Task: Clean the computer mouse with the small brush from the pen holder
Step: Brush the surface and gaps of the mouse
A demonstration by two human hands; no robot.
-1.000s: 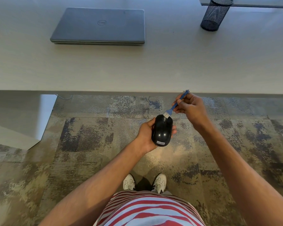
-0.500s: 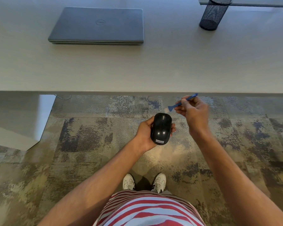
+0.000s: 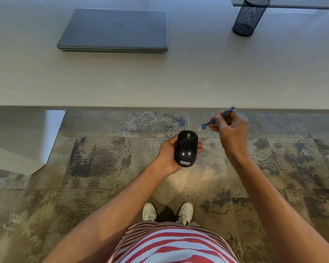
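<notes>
My left hand [image 3: 168, 152] grips a glossy black computer mouse [image 3: 185, 148], held above the carpet in front of the desk with its top facing up. A small blue brush [image 3: 213, 121] with pale bristles is pinched in my right hand [image 3: 231, 130], up and to the right of the mouse. The bristle end points left and down, a short gap from the mouse's front edge, not touching it. The black mesh pen holder [image 3: 249, 17] stands at the desk's far right.
A closed grey laptop [image 3: 114, 30] lies on the light desk [image 3: 179, 76] at the back left. The desk's front edge runs across the view just above my hands. Patterned carpet [image 3: 95, 160] and my white shoes [image 3: 167, 212] are below.
The brush has lifted off the mouse's front and swung up and to the right. My left hand has kept the mouse almost still, drifting slightly upward.
</notes>
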